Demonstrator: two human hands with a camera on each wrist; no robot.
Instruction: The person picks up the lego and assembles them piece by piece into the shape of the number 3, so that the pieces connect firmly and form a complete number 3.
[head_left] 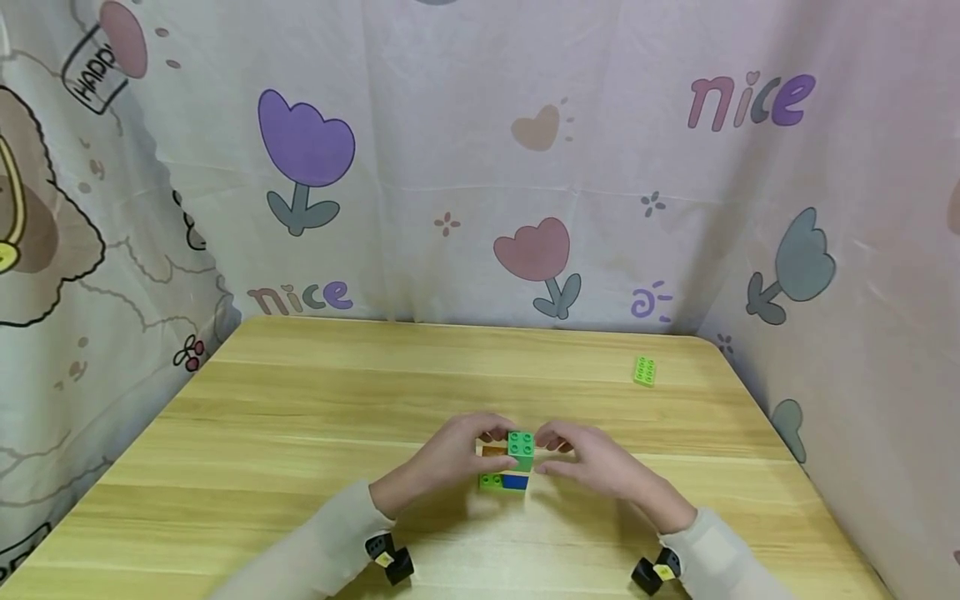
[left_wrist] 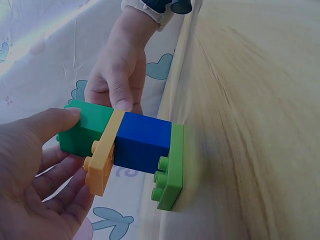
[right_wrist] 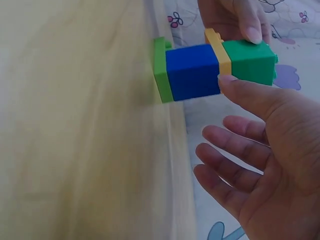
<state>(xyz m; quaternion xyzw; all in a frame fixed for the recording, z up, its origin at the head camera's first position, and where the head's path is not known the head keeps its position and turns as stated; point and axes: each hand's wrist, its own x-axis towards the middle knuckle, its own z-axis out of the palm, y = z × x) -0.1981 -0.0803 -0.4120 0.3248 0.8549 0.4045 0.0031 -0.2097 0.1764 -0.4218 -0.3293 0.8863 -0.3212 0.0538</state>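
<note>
A stack of bricks stands on the table: a light green plate (left_wrist: pixel 172 170) at the bottom, a blue brick (left_wrist: pixel 142 141), an orange plate (left_wrist: pixel 103 165) and a green brick (head_left: pixel 521 448) on top. My left hand (head_left: pixel 457 454) pinches the green brick, its thumb on one face in the left wrist view. My right hand (head_left: pixel 592 458) is beside the stack with fingers spread and relaxed; in the right wrist view its thumb is at the orange plate's edge, and whether it touches I cannot tell.
A loose light green plate (head_left: pixel 644 371) lies near the back right of the wooden table (head_left: pixel 337 392). Printed cloth (head_left: pixel 435 125) hangs behind the table and at both sides.
</note>
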